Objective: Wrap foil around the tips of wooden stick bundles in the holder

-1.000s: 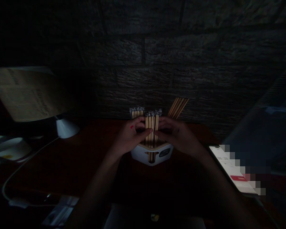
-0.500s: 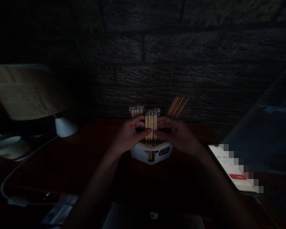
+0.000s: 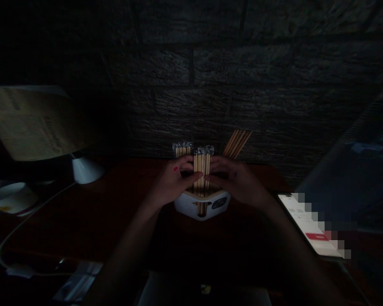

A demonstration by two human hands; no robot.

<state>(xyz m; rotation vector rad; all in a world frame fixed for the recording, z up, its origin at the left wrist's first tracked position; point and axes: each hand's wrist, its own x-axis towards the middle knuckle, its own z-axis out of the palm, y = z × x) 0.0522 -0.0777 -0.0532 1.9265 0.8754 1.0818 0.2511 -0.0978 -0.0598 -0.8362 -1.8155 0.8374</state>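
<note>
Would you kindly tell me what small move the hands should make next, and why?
Perhaps ease the left hand and right hand off the front wrapped chopsticks: they stand upright in the white holder, and apparently show through its cutout.

Front chopsticks (image 3: 199, 168) — closer together than before, gap narrowed, wrapper top (image 3: 207, 149) slightly narrower
</note>
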